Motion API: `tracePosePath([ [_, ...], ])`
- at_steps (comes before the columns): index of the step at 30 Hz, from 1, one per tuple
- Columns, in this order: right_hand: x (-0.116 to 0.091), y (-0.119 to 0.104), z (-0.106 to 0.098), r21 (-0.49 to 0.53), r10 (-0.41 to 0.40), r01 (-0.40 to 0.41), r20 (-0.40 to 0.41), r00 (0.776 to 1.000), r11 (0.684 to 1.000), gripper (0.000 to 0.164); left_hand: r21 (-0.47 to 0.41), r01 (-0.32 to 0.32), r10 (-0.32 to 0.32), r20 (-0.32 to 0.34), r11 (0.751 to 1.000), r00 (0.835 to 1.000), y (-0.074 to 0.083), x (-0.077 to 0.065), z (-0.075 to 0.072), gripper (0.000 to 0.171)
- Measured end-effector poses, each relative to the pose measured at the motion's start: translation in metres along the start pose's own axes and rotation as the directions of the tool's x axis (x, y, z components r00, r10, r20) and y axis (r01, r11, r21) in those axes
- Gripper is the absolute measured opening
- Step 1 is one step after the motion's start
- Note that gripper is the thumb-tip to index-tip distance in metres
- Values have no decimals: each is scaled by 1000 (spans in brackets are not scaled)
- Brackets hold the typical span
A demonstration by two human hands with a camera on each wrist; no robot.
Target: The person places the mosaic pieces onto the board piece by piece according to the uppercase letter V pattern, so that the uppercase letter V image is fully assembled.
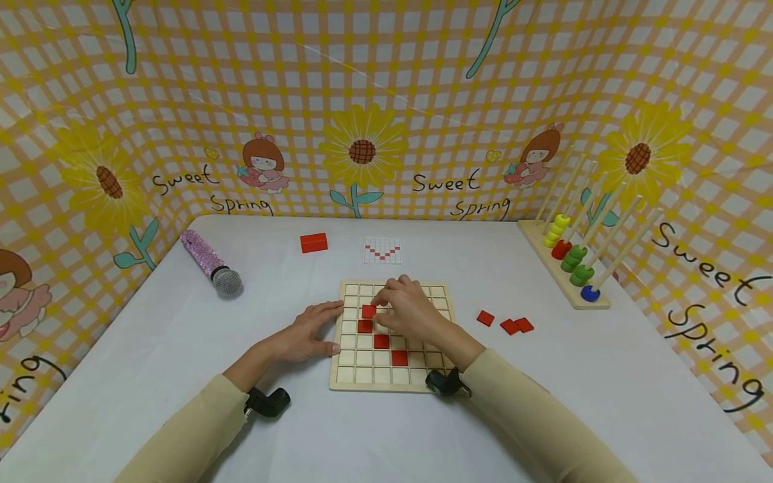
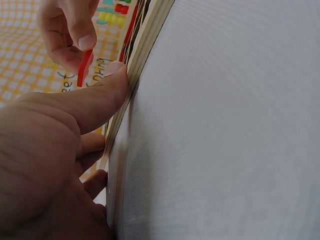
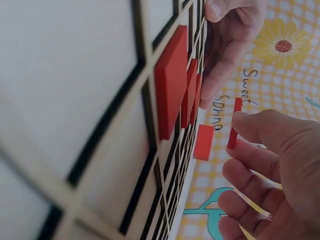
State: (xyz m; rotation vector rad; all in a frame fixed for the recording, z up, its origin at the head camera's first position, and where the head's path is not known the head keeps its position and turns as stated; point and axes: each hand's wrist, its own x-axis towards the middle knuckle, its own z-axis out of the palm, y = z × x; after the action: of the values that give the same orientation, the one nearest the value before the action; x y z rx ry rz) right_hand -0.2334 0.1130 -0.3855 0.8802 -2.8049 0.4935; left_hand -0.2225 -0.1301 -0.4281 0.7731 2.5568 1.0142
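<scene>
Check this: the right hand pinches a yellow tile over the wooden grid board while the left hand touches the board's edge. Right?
The tile is red, not yellow, as the right wrist view shows. The right hand does pinch it over the wooden grid board while the left hand touches the board's edge.

There were 7 red tiles point(image 1: 400, 357) vis., 1 grid board point(image 1: 346, 375), 1 red block point(image 1: 313, 243), 1 pattern card point(image 1: 382, 251), 1 mic point(image 1: 205, 255), 1 bead rack point(image 1: 563, 278) w/ 1 blue bead point(image 1: 590, 294), 2 wrist cams point(image 1: 270, 403) & 3 printed sunflowers point(image 1: 362, 152). Other beads' qty was unclear.
</scene>
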Motion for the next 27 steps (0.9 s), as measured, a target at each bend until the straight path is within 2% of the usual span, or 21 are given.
tracePosePath([
  [11, 14, -5, 3, -3, 4, -4, 62, 998, 1000, 18, -3, -7, 7, 5, 1000, 1000, 1, -1, 0, 77],
  [27, 25, -8, 10, 43, 5, -11, 130, 991, 999, 18, 12, -3, 2, 7, 1000, 1000, 1, -1, 0, 77],
])
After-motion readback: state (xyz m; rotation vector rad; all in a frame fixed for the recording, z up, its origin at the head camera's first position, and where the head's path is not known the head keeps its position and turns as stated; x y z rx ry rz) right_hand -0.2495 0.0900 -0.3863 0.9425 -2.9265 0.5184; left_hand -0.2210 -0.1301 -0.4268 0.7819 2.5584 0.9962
